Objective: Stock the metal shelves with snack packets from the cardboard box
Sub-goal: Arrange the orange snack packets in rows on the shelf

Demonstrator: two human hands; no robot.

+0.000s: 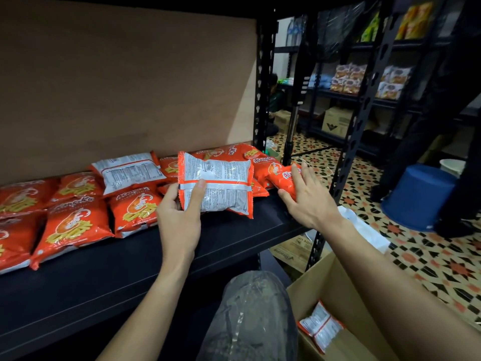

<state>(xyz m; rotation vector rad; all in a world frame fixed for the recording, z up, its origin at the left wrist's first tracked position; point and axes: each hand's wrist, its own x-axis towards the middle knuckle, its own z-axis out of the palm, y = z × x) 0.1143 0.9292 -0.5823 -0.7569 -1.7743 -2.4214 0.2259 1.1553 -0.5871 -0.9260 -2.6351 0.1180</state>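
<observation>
My left hand (179,212) pinches a snack packet (221,183) by its lower left edge, thumb on top; its white-and-orange back faces me and it hangs just above the black metal shelf (234,233). My right hand (307,196) has its fingers spread and presses against an orange packet (282,179) at the shelf's right end. Several orange packets (75,225) lie in rows on the shelf to the left, one of them (127,173) back side up. The cardboard box (335,290) stands open at the lower right with one packet (321,327) inside.
A black upright post (348,157) flanks the shelf's right end. My knee (250,316) is below the shelf's front edge. A blue bucket (416,196) sits on the patterned tile floor to the right. Further shelves with packets and boxes stand behind; a person sits far back.
</observation>
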